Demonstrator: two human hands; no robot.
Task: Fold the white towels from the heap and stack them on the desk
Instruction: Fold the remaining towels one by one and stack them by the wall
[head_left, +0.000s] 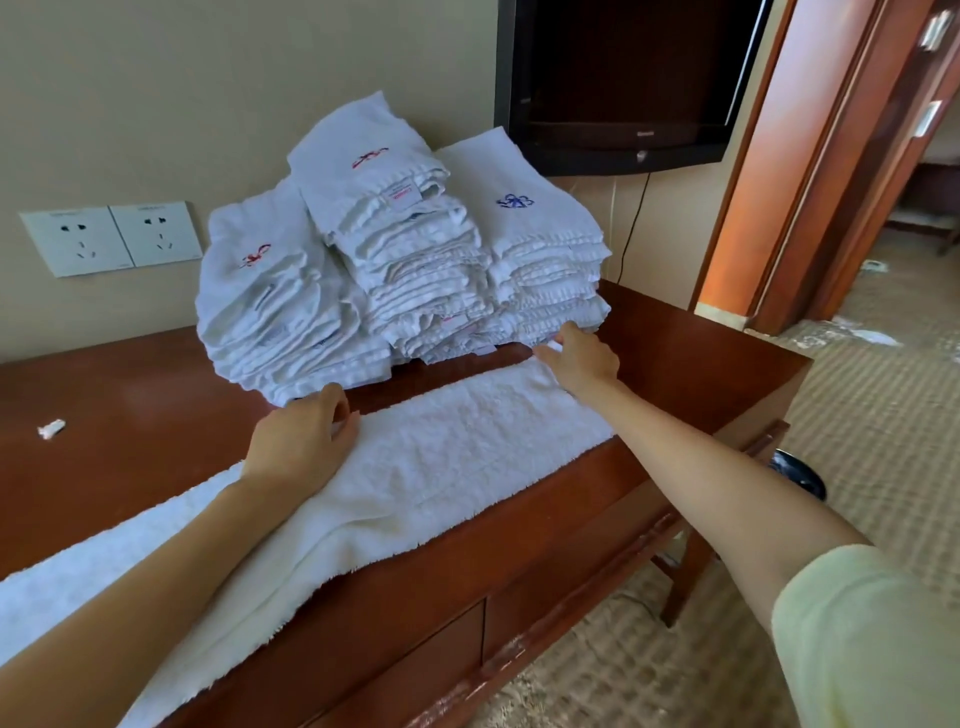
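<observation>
Pale yellow sleeve (872, 639) covers the right arm nearest the camera, and both bare forearms reach forward over the desk (130, 395). Left hand (306, 436) lies on the long white towel (441, 457); its fingers are curled over the far edge and pinch it. Right hand (582, 358) is well apart from the left one, at the towel's far right corner, and its fingers are closed on that corner while the thumb points to the stacks. This towel lies flat as a narrow strip across the desk, from the lower left to the right hand. Just behind it stand three stacks of folded towels (400, 249), close together against the wall, with red and blue embroidery on top. One small white scrap (51, 428) lies at the left. On the wall are two sockets (109, 239) and a dark television (623, 78).
</observation>
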